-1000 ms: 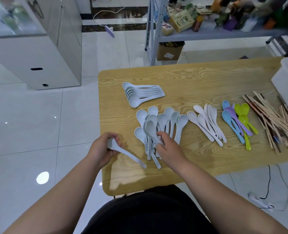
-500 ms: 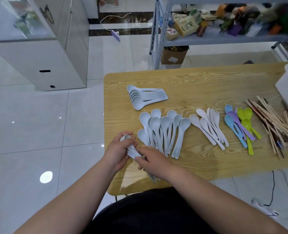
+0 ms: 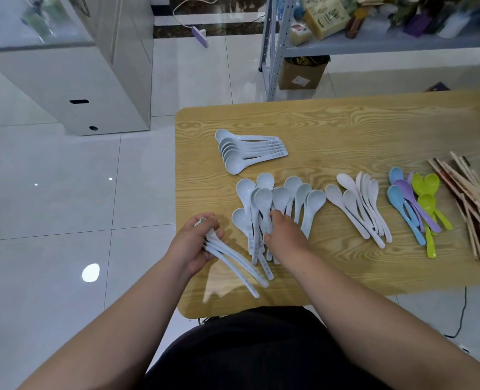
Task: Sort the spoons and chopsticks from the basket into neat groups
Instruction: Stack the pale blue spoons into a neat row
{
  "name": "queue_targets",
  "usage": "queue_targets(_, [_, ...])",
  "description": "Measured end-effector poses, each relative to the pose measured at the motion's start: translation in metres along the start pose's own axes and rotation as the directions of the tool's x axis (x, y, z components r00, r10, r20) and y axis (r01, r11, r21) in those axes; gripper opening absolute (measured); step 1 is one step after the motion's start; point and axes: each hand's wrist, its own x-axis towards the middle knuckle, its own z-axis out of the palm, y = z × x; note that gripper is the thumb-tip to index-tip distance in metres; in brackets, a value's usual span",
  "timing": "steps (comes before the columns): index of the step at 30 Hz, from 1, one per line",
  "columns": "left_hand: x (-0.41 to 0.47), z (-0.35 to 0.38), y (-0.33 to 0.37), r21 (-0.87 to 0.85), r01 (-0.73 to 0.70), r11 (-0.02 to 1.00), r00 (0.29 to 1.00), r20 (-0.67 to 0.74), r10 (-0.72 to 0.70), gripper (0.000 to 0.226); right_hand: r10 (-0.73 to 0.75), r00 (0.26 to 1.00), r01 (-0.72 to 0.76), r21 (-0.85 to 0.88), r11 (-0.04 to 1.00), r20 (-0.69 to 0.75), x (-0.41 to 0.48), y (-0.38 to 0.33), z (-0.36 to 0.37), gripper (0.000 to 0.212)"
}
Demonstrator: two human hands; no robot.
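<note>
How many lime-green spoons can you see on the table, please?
3 lime-green spoons, lying between the white spoons and the chopsticks: two bowls side by side at the far end, one bowl just nearer. Others may be hidden.

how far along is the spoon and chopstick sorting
Done: one nested stack of pale spoons, plus white spoons, coloured spoons and chopsticks grouped on the table, though those lie loosely. In hand: the left hand grips a bundle of pale spoons; the right hand is on the loose pile. Left: that pile needs stacking.
</note>
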Motion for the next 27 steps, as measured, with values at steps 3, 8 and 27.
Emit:
queue_targets(3, [0.002,-0.002,-0.001,-0.019,0.023,1.000,0.999,-0.022,-0.024,0.006,0.029,1.000,-0.030,0.117,0.993,0.005,-0.005,-0.001,-0.004,0.036])
queue_targets(8, [0.001,-0.001,0.002,-0.005,0.052,0.999,0.999,-0.014,-0.052,0.032,-0.076,0.996,0.093,0.470,0.878,-0.054,-0.034,-0.008,-0.018,0.038])
queue_targets(27, [-0.045,-0.004,0.012,-0.034,-0.064,0.997,0.993,0.093,0.067,0.021,-0.230,0.837,-0.019,0.447,0.894,0.496,-0.113,-0.058,-0.023,0.045])
